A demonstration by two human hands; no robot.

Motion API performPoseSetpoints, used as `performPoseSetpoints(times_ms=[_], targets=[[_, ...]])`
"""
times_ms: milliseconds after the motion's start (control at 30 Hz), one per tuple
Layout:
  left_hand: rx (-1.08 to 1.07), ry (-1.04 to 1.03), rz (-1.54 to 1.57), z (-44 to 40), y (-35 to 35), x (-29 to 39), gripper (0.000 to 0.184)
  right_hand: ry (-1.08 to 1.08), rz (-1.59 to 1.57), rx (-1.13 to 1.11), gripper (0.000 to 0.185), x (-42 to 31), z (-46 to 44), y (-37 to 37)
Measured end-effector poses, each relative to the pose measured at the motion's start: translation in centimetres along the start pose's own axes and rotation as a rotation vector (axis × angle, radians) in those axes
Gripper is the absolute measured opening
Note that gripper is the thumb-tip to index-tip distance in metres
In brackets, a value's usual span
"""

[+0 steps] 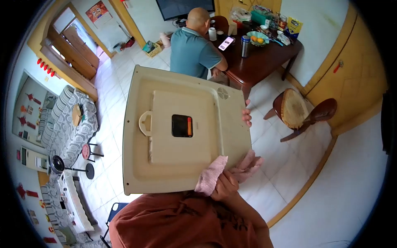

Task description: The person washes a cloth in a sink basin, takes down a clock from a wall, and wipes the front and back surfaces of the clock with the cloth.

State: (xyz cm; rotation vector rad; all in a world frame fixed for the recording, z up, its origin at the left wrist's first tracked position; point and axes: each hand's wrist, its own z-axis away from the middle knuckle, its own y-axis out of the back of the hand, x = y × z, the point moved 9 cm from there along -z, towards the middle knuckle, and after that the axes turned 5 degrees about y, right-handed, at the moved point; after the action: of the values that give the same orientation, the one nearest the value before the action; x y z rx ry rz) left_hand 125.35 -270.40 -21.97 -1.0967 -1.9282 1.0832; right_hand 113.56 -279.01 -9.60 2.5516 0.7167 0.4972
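A large beige plastic panel [184, 95] is held up in front of my body, with a recessed middle, a small black window, a loop-shaped tab and a round grille. At its lower right edge, my right hand [226, 185] is closed around a pink cloth [211, 175], which touches the panel's surface. Fingertips of my left hand [246, 113] curl over the panel's right edge; the rest of that hand and its arm are hidden behind the panel.
Beyond the panel, a person in a teal shirt [188, 51] sits at a dark wooden table [260, 60] holding a bowl of fruit [257, 38] and a thermos [245, 46]. A wooden chair [326, 111] stands right. A patterned sofa [84, 120], a stool [86, 151] and a fan [58, 164] are left.
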Motion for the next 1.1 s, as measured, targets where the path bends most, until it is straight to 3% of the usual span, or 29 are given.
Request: performPoseSetpoints(times_ms=[33,67,133,200,267,400,667,733,900,967,1100], targets=[[0.459,0.020,0.508,1.9,4.1,-2.0,0.033,0.018,0.017,-0.010,0.017,-0.2,0.1,0.1],[0.438,0.045,0.484,0.4,4.7,-0.9,0.037,0.026,0.013,-0.012,0.017,0.1,0.1,0.0],[-0.114,0.154,0.262,-4.9,1.7,4.8,0.047,0.026,0.015,-0.020,0.017,0.1,0.6,-0.2],[-0.391,0.227,0.151,-8.3,1.1,9.6,0.057,0.004,-0.002,-0.019,0.017,0.1,0.8,-0.1],[-0.533,0.255,0.051,-10.3,1.2,13.1,0.068,-0.020,-0.019,-0.020,0.017,0.4,1.0,-0.1],[-0.574,0.220,0.033,-9.4,3.4,13.2,0.068,-0.045,-0.057,-0.012,0.016,0.4,1.8,-0.3],[-0.419,0.048,0.133,-5.4,2.3,12.0,0.069,-0.111,0.084,0.186,0.023,0.4,3.3,1.5],[-0.325,0.003,0.084,-4.1,2.3,11.8,0.068,-0.248,0.048,0.220,0.024,1.3,2.9,2.0],[-0.118,-0.075,-0.073,-2.1,0.4,10.4,0.067,-0.402,0.034,0.189,0.027,3.6,4.7,3.7],[-0.052,-0.094,-0.133,-1.7,-0.2,9.9,0.067,-0.577,0.021,-0.221,0.025,5.3,5.6,1.5],[0.046,-0.107,-0.223,-2.6,0.0,9.3,0.066,-0.587,-0.088,-0.006,0.033,8.4,11.8,0.3]])
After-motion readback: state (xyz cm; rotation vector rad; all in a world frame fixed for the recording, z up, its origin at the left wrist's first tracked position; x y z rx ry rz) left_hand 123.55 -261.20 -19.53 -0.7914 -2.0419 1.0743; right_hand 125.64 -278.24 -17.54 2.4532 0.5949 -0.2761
